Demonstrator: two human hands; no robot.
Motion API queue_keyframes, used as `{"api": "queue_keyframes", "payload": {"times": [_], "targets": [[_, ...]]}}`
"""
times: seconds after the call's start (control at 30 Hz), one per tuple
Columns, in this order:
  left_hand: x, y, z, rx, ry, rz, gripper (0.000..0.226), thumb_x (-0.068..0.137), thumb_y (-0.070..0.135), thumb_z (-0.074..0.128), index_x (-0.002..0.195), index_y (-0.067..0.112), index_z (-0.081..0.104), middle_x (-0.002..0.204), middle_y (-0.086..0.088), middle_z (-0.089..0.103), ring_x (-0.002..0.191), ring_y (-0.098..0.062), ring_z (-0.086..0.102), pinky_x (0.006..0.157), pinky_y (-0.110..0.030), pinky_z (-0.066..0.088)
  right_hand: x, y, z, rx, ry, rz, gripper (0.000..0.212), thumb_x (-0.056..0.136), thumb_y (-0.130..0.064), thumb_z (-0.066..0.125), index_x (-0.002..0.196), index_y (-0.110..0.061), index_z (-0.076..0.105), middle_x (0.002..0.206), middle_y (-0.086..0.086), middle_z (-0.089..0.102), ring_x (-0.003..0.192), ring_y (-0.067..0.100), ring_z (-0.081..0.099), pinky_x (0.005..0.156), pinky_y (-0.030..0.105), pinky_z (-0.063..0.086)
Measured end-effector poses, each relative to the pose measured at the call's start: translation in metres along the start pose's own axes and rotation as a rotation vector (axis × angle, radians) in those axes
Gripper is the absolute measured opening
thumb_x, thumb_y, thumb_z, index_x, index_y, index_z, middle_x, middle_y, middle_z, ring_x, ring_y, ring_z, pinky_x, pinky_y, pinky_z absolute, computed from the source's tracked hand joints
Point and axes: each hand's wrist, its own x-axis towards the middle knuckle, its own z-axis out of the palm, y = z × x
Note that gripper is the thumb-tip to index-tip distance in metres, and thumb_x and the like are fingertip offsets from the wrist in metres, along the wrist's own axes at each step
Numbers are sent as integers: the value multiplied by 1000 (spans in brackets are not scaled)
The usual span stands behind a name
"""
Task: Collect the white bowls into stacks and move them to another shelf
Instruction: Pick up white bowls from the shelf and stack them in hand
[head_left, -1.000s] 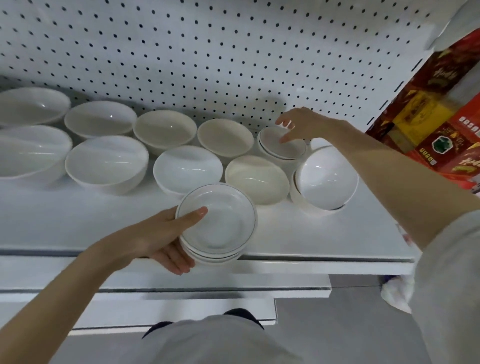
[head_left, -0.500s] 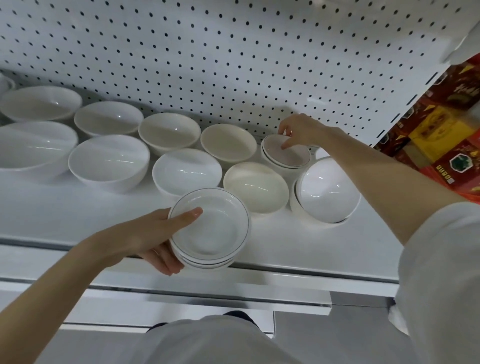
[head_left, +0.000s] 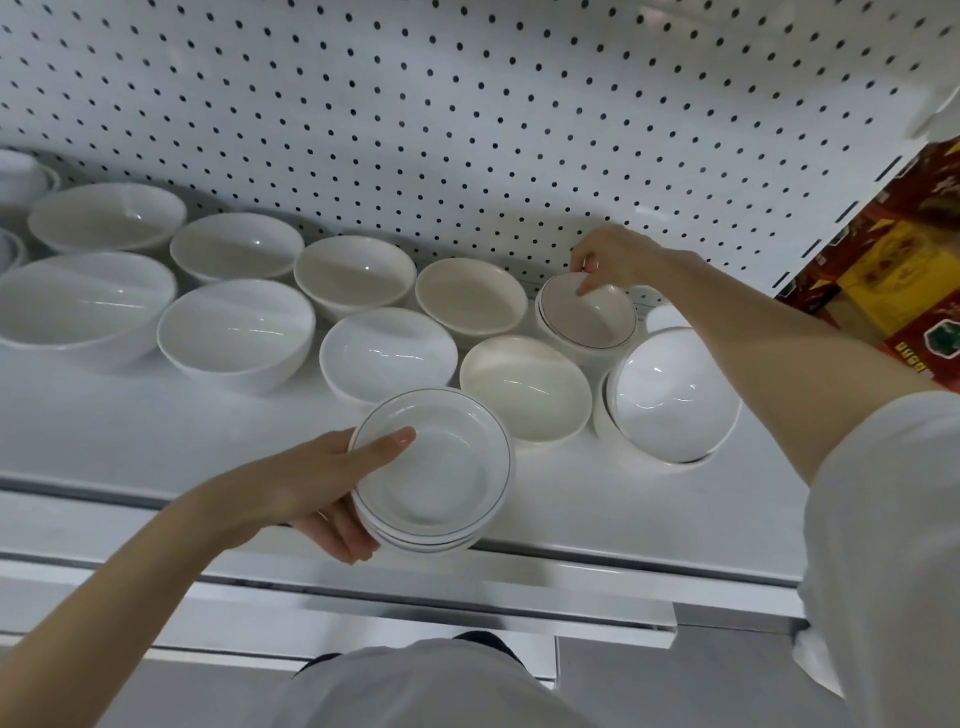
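Left hand (head_left: 311, 488) is gripping a stack of shallow bowls (head_left: 436, 467) w/ thin dark rim lines. The thumb is lying over the near-left rim & the fingers are curling under the bottom bowl. This stack is hanging at the front edge of the shelf (head_left: 130, 441); can't tell if its base is touching the shelf.

Right hand (head_left: 618, 257) is reaching to the back of the shelf & pinching the far rim of a small stack of bowls (head_left: 592, 322) w/ the same dark rim line. One finger is dipping inside, the rest are curling outside. That stack is sitting at the back, right of centre, close to the pegboard wall (head_left: 467, 130).

Just front-right of it, a nested pair of deeper bowls (head_left: 670, 395) is leaning toward the camera, below the right forearm. A cream bowl (head_left: 524, 387) is sitting btwn that pair & the stack in the left hand. A second cream bowl (head_left: 470, 296) is sitting just left of the small stack.

Further left, single bowls are standing in two rows, getting bigger toward the left. The largest bowl (head_left: 83, 306) is sitting at the front-left.

A white sleeve (head_left: 883, 493) is covering the right upper arm. Red & yellow boxes (head_left: 893, 291) are showing past the shelf's right end. A lower shelf (head_left: 467, 618) is jutting out below.
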Motion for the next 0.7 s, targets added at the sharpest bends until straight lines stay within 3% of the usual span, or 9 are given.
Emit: {"api": "queue_keyframes", "payload": {"times": [0.2, 0.27, 0.37, 0.4, 0.5, 0.57, 0.63, 0.7], "targets": [[2, -1, -1, 0, -7, -1, 51, 81, 67, 44, 101, 22, 59, 72, -17, 73, 66, -26, 72, 75, -40, 61, -5, 0, -4, -8, 46, 4, 16, 77, -25, 79, 89, -18, 70, 93, -4, 61, 93, 18, 51, 79, 34, 44], [3, -3, -2, -10, -19, 11, 63, 72, 76, 46, 102, 22, 59, 73, -17, 74, 66, -26, 72, 73, -40, 61, -5, 0, -4, -14, 52, 14, 13, 78, -26, 77, 84, -22, 66, 92, -5, 59, 94, 17, 48, 78, 33, 39], [3, -6, -3, -28, -55, 43, 99, 34, 95, 54, 104, 24, 59, 75, -16, 74, 67, -26, 73, 65, -35, 61, -8, -1, -7, 19, 76, 42, 13, 79, -25, 77, 85, -20, 66, 94, -5, 58, 94, 19, 53, 78, 32, 39], [3, -8, -3, -34, -61, 52, 102, 31, 96, 54, 104, 25, 59, 75, -17, 74, 68, -27, 73, 65, -35, 61, -9, -1, -9, 50, 88, 47, 15, 79, -23, 77, 89, -16, 68, 95, -4, 58, 93, 19, 53, 78, 31, 39], [3, -8, -2, -79, -47, 82, 85, 50, 91, 50, 103, 26, 58, 73, -16, 74, 68, -27, 73, 71, -39, 61, -15, -3, -18, 140, 101, 42, 19, 81, -15, 75, 95, -4, 68, 95, 3, 57, 78, 18, 50, 67, 25, 38], [3, -10, -4, -73, -70, 95, 100, 32, 95, 56, 105, 27, 57, 73, -15, 74, 69, -27, 73, 67, -36, 61, -20, -4, -21, 161, 107, 22, 17, 81, -11, 74, 94, -1, 68, 94, 8, 60, 73, 18, 49, 58, 19, 34], [3, -11, -5, -64, -88, 109, 112, 17, 95, 57, 106, 28, 57, 74, -15, 74, 70, -27, 73, 66, -34, 60, -25, -4, -23, 168, 134, 12, 15, 81, -11, 74, 91, -2, 68, 97, 12, 64, 80, 20, 52, 62, 23, 38], [2, -11, -6, -72, -100, 124, 114, 15, 95, 58, 107, 28, 56, 76, -15, 74, 71, -27, 73, 67, -35, 61, -29, -3, -24, 170, 179, 21, 13, 81, -13, 75, 89, -5, 68, 99, 11, 66, 87, 24, 57, 75, 30, 44]]}}
